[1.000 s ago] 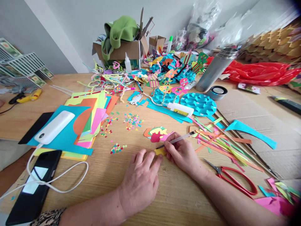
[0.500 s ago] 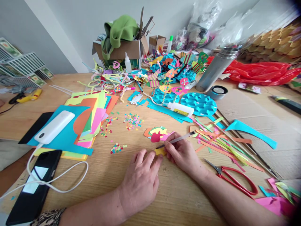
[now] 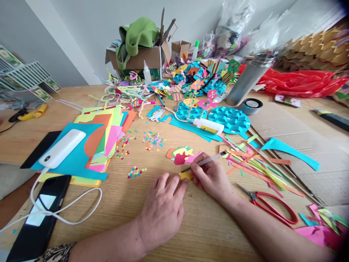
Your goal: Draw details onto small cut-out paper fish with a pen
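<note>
My right hand (image 3: 208, 174) is closed round a slim pen (image 3: 208, 160), its tip at a small yellow paper piece (image 3: 185, 174) on the table. My left hand (image 3: 165, 209) lies flat with fingers spread, its fingertips at the lower left edge of that yellow piece. Just beyond, cut paper fish in red, yellow, orange and green (image 3: 180, 154) lie overlapped. Left of them are a pile of tiny paper bits (image 3: 153, 141) and several small paper dots (image 3: 136, 172).
Red-handled scissors (image 3: 272, 207) and paper strips (image 3: 253, 163) lie right. A glue bottle (image 3: 208, 126), blue discs (image 3: 229, 120) and a metal flask (image 3: 249, 80) stand or lie behind. Left are coloured sheets (image 3: 113, 136), a white power bank (image 3: 62, 148) and a phone (image 3: 39, 218).
The pen and right hand have barely moved at the yellow piece. The view has shifted very slightly; the bare arm at the far left edge has moved a little.
</note>
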`<state>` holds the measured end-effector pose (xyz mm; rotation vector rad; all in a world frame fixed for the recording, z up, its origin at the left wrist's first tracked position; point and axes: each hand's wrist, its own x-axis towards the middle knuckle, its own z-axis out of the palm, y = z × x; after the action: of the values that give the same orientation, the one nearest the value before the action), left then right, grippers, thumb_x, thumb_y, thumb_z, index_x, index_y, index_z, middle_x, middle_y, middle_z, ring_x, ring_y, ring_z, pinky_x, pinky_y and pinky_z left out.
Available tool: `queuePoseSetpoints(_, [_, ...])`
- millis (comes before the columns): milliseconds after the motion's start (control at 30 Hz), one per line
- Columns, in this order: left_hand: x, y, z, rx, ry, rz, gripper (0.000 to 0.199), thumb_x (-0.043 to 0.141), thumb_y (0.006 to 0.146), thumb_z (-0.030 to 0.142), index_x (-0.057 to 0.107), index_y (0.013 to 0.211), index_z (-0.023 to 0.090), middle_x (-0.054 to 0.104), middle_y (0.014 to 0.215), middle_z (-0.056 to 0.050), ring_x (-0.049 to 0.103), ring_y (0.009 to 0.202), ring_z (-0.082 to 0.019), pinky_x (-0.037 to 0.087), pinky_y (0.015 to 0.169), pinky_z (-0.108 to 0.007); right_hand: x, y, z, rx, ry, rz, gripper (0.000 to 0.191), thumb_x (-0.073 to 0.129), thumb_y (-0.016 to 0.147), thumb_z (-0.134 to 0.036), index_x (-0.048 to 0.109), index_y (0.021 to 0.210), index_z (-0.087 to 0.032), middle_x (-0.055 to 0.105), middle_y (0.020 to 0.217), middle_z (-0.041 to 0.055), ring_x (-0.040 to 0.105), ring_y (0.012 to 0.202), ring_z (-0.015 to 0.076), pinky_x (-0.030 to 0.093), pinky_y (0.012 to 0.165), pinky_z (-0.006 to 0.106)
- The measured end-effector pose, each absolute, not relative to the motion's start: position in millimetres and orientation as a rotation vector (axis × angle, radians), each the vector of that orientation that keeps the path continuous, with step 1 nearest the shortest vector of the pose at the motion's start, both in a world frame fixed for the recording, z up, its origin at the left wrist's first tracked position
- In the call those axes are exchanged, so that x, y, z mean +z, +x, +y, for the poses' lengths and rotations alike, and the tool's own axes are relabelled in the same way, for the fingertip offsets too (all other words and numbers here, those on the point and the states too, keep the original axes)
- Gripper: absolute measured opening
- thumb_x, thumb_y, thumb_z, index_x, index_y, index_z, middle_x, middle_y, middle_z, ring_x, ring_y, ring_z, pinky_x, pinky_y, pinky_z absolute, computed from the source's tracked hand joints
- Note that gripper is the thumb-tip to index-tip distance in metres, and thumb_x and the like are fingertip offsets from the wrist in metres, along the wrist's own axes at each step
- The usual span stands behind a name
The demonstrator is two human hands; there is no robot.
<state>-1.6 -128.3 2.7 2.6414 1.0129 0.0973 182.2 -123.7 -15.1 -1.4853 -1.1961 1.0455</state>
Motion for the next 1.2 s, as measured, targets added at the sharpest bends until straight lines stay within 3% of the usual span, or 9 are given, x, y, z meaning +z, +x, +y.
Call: queuePoseSetpoints(1200, [1.8,-2.0,-127.1,0.100,2.640,0.996,0.050,0.044,0.090,0.017,0.043,0.140,0.021,0.052,0.130,-0.005,0.042,0.115,-0.029,0.040,0.099,-0.048,-20.3,183.7,-124.2,1.028,-1.493,-1.201,0.018,0.053,0.090,-0.032,0.047,0.076,-0.021,0.052,0.046,-0.0064,0.046,0.035,0.0092,0.035,0.038,0.021])
